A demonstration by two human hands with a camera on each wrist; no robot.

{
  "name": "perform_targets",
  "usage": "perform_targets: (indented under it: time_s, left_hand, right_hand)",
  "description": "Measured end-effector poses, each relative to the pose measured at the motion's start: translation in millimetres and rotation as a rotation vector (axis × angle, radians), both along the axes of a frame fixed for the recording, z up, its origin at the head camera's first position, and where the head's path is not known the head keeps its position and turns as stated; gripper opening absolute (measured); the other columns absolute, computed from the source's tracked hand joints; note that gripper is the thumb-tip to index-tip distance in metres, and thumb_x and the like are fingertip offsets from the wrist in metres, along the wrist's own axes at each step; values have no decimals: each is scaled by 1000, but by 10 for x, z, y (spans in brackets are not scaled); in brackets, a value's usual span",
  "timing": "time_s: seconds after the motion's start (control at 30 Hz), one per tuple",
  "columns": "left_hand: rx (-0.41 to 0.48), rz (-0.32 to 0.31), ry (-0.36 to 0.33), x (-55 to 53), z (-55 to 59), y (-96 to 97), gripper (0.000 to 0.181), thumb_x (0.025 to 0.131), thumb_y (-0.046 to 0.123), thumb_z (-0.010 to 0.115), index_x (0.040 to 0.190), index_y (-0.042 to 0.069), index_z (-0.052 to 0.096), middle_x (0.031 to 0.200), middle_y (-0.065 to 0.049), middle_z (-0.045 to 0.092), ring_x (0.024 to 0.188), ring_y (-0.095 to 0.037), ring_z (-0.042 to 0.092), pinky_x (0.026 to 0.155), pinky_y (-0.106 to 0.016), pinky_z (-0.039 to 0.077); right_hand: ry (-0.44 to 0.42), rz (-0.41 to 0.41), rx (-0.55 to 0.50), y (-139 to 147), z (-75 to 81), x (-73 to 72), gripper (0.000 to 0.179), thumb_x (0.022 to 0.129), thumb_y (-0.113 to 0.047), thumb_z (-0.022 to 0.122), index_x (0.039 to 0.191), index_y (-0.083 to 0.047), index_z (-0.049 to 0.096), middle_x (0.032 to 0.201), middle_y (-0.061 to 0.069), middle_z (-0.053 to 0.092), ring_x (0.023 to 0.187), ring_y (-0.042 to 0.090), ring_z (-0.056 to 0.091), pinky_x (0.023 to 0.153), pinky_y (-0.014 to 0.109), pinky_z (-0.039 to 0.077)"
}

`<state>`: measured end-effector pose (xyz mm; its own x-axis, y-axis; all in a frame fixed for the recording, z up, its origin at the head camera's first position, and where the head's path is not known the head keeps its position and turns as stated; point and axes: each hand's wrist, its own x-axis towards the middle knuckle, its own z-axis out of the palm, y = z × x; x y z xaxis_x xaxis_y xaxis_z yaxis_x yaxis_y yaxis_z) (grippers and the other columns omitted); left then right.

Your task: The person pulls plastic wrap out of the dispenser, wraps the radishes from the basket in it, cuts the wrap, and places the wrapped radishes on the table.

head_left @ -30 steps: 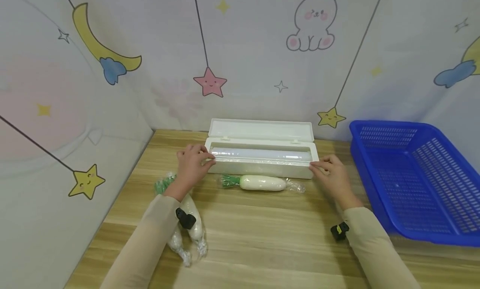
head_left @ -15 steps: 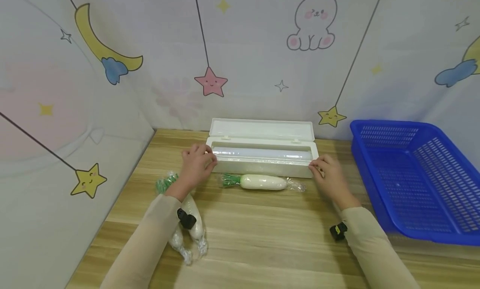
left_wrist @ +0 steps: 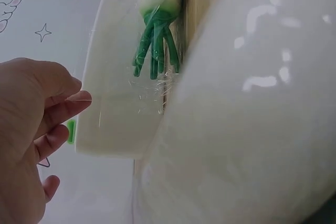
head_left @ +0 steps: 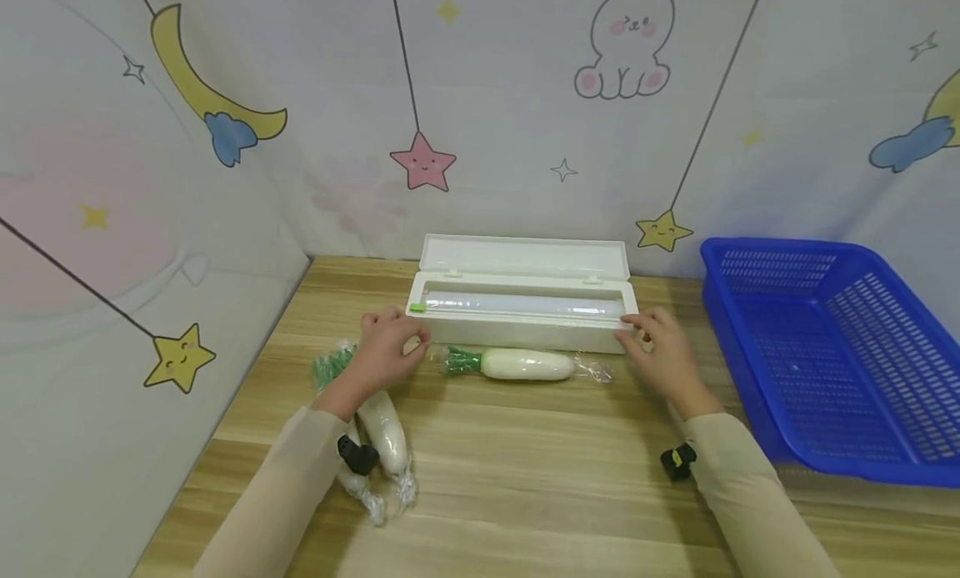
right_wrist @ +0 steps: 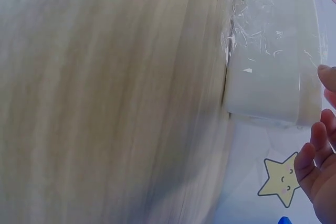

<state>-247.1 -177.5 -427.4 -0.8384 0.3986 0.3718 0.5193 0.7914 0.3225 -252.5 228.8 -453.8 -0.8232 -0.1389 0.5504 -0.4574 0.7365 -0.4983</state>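
A long white cling film dispenser [head_left: 517,336] lies at the back of the table with its lid [head_left: 525,257] raised, a film roll [head_left: 517,304] inside. At its front left corner my left hand [head_left: 386,344] pinches clear film between thumb and forefinger; a thin film edge crosses the fingertip in the left wrist view. My right hand [head_left: 662,353] pinches at the dispenser's right front corner, seemingly on the same film, which is hardly visible. A wrapped white radish [head_left: 525,364] with green stems lies along the dispenser's front. A green slider [head_left: 417,308] shows at the left end.
Two more wrapped radishes, one [head_left: 386,432] beside another [head_left: 352,482], lie under and beside the left forearm. A large blue plastic basket [head_left: 757,378] stands at the right. A printed cloth wall [head_left: 510,203] rises behind the dispenser.
My left hand has moved down from the dispenser's top edge to its front corner, uncovering the green slider. My right hand stays almost in place at the right corner.
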Motion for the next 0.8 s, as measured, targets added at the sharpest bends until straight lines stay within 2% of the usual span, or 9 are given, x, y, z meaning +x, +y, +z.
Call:
perform_targets:
  time_s: [0.1,0.3,0.53,0.8]
  left_hand:
    - [-2,-13,-18,40,5,-16,8,84,9,66,82,16,62,90,1,70,88,-22,49,89,-56,27]
    - [18,-15,-48,100,10,-43,8,83,9,66,81,16,64,88,1,68,89,-21,48,89,-56,26]
    - [69,-2,-69,110,0,-71,5,84,9,64,82,13,66,91,-2,68,87,-21,48,90,-54,25]
    - [94,34,-101,134,-7,-65,4,84,11,66,81,10,67,86,-3,67,84,-20,47,93,-55,25]
  right_hand:
    - [3,6,12,-15,-3,-13,25,83,-7,74,105,4,69,91,14,52,74,26,48,66,34,37]
    - [83,31,32,-43,-36,-46,18,79,-3,77,96,0,74,87,12,53,73,21,45,67,34,35]
    - [148,46,61,-85,-42,-59,11,75,0,79,86,-1,75,85,13,53,74,27,49,67,40,36]
    - [121,55,42,-76,-15,2,8,76,2,77,80,-1,70,85,10,58,73,22,52,66,35,39]
